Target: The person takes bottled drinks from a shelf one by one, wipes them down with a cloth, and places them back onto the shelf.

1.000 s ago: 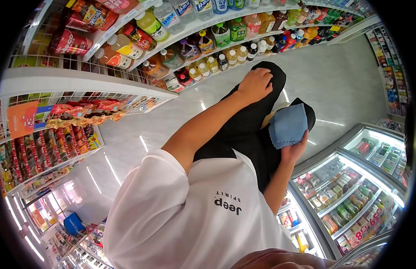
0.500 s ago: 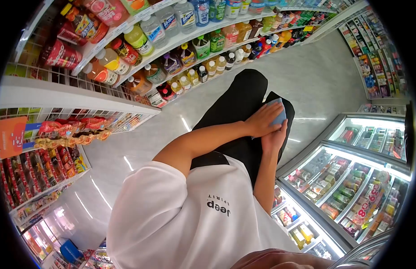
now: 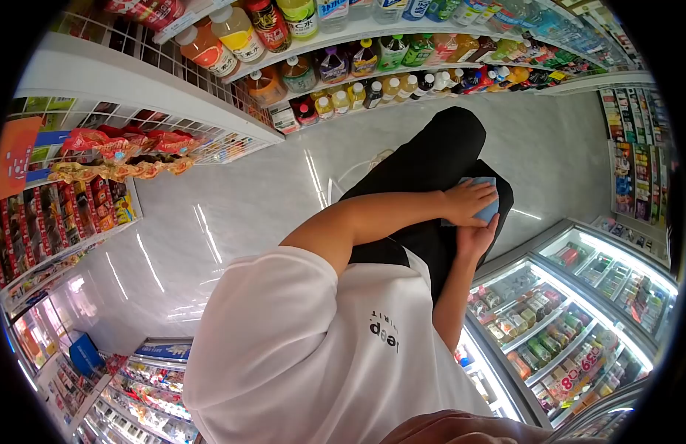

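Above my right thigh is a blue cloth [image 3: 489, 213], partly hidden by my hands. My left hand [image 3: 469, 202] lies across the cloth with its fingers stretched out. Just below it, my right hand [image 3: 478, 235] holds the cloth from the near side, its fingers largely hidden behind it. The two hands are close together, with the cloth between them. Black trousers [image 3: 432, 155] cover my bent legs, and a white shirt [image 3: 284, 348] covers my torso.
Bottle shelves [image 3: 358, 33] curve across the top. At the left is a snack rack [image 3: 58, 222]. Glass-fronted coolers [image 3: 539, 325] stand at the right. Grey shiny floor [image 3: 232, 192] surrounds my legs, and more shelves [image 3: 635, 159] rise at the far right.
My left hand has moved from the left knee onto the cloth, which was spread in my right hand. The view has shifted, and over the last half second the hands stay together.
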Demonstrator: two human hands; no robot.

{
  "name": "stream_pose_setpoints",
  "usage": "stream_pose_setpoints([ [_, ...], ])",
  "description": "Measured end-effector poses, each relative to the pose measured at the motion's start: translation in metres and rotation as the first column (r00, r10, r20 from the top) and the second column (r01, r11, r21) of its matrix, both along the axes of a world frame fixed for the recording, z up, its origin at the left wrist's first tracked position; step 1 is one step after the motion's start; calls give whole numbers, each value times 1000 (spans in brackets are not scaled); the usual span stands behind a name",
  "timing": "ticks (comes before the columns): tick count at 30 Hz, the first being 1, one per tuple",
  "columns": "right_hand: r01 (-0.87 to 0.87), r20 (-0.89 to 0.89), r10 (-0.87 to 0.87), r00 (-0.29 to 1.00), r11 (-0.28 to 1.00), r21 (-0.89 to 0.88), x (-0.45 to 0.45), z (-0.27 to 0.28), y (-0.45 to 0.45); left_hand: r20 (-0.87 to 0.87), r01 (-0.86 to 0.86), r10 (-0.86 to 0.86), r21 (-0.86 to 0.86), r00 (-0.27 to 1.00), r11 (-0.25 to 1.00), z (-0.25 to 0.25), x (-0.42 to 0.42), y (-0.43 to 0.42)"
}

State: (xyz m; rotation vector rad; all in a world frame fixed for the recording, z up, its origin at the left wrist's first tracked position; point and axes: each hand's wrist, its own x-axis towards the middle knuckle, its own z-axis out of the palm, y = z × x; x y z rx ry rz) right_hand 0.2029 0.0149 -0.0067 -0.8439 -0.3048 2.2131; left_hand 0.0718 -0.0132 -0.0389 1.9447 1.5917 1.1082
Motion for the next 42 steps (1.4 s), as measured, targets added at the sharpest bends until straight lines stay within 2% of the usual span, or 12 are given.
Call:
stream_pose_setpoints([
  [4, 88, 58, -86, 995, 996, -34, -1, 2, 4, -38, 118, -117, 19, 992, 993, 24, -43, -2],
  [9, 144, 146, -137, 980, 989, -33, -19, 25, 8, 299, -292, 207, 274, 931, 916, 52, -128, -29],
  [11, 175, 155, -174, 972, 985, 7, -13, 24, 20, 275, -552, 496, 189, 823, 812, 35, -165, -58],
  [13, 208, 137, -211, 968, 977, 38, 3, 20, 35, 349, -727, 705, -89, 618, 681, -25, -193, -89],
  [14, 193, 100, -197, 975, 980, 47, 13, 21, 42, 220, -787, 785, -100, 580, 609, -72, -209, -109],
  [17, 249, 198, -271, 942, 960, 130, 17, 46, 49, 33, -787, 902, -477, 429, 392, -171, -245, -174],
  [19, 334, 291, -366, 884, 930, 155, 17, 67, 49, -229, -773, 849, -570, 475, 279, -206, -276, -203],
  [20, 372, 338, -408, 848, 913, 169, 19, 74, 48, -297, -771, 794, -559, 530, 306, -221, -292, -219],
  [22, 409, 363, -456, 813, 890, 202, 41, 75, 53, -505, -731, 585, -638, 634, 241, -225, -321, -228],
  [28, 517, 505, -603, 617, 795, 317, 109, 82, 56, -523, -678, 435, -613, 733, 405, -266, -379, -244],
  [34, 544, 607, -655, 450, 740, 396, 163, 91, 45, -470, -590, 378, -737, 798, 329, -297, -397, -234],
  [42, 590, 662, -649, 374, 718, 370, 193, 97, 24, -442, -561, 368, -755, 818, 339, -329, -406, -235],
])
